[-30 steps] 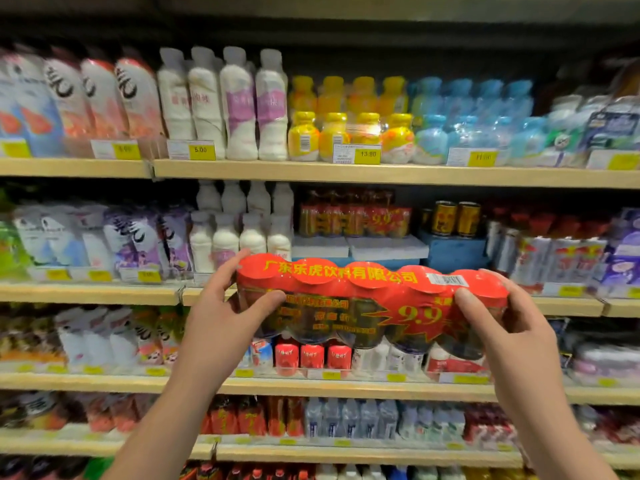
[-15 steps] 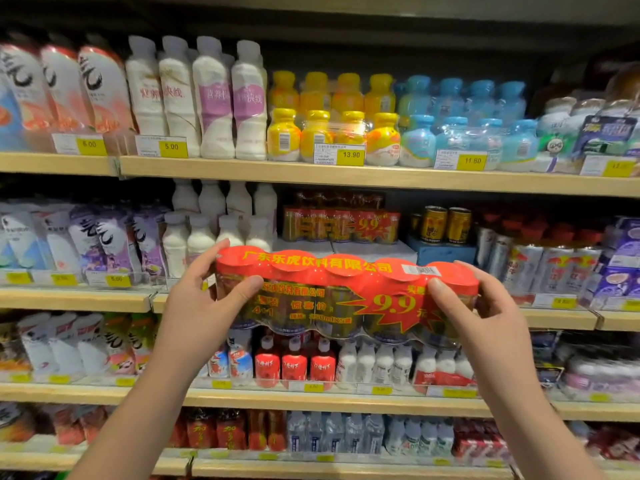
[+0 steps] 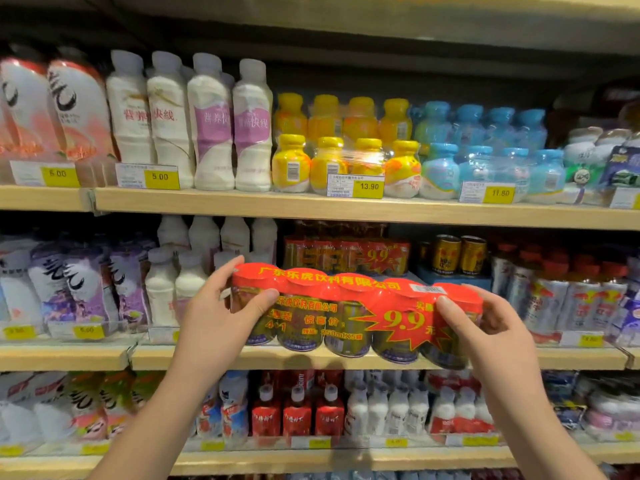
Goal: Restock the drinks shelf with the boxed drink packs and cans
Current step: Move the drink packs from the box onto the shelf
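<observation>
I held the can pack (image 3: 356,317) at centre frame, just in front of the middle shelf (image 3: 571,358) lip. My left grip (image 3: 214,320) was clamped round its left end and my right grip (image 3: 485,327) round its right. To do this well, I judged I should level it, lift it over the lip and slide it straight back toward the matching pack (image 3: 346,254) behind. The pack was one row of dark cans under red film with yellow characters and a 9.9 starburst, its right end lower.

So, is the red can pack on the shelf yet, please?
Not yet: left hand and right hand hold the pack before the shelf.
</observation>
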{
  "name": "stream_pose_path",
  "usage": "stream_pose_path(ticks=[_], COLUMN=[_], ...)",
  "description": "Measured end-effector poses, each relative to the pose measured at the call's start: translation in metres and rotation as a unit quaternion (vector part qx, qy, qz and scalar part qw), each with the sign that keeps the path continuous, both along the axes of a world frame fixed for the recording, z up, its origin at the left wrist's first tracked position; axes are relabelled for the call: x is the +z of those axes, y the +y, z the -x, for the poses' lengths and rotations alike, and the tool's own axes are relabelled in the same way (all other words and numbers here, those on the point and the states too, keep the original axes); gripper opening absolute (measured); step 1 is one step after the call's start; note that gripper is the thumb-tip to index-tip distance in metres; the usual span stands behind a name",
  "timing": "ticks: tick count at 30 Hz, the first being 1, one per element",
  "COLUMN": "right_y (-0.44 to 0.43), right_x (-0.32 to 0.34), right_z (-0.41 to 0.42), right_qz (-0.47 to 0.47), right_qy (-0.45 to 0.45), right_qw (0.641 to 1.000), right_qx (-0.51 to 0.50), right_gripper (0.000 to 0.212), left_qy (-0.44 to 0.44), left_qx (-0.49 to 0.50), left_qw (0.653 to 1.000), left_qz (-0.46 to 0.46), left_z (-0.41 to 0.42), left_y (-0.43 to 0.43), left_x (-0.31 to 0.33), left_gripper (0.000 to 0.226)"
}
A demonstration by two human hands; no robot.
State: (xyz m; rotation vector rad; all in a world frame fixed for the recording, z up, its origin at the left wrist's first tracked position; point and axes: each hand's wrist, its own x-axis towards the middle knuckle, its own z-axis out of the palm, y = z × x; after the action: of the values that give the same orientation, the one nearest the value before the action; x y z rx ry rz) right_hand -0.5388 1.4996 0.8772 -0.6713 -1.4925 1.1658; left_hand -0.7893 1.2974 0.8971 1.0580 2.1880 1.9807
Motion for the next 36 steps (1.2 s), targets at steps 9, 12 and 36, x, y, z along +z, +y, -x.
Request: stream_pose_path(ticks=[9,12,36], right_y=[0.038,0.062,0.221], right_x=[0.011,0.013,-0.008], right_z=[0.023,0.031,0.125], right_qz=[0.013,-0.003,0.041], right_qy=[0.004,-0.013,-0.054], right_qw=[1.0,1.0,0.997], right_qx=[0.001,0.0,0.041], right_gripper=[0.038,0.037,0.061], left_qy=[-0.006,-0.006,-0.101], left_qx=[0.031,0.055,0.164], left_qw=[0.999,0.997,0.967], left_qz=[0.033,0.053,0.165], left_z=[0.016,0.021,0.073], left_y=[0.045,0.065,0.203], left_x=[-0.003,-0.005,-0.018], left_gripper=[0.08,0.081,0.038])
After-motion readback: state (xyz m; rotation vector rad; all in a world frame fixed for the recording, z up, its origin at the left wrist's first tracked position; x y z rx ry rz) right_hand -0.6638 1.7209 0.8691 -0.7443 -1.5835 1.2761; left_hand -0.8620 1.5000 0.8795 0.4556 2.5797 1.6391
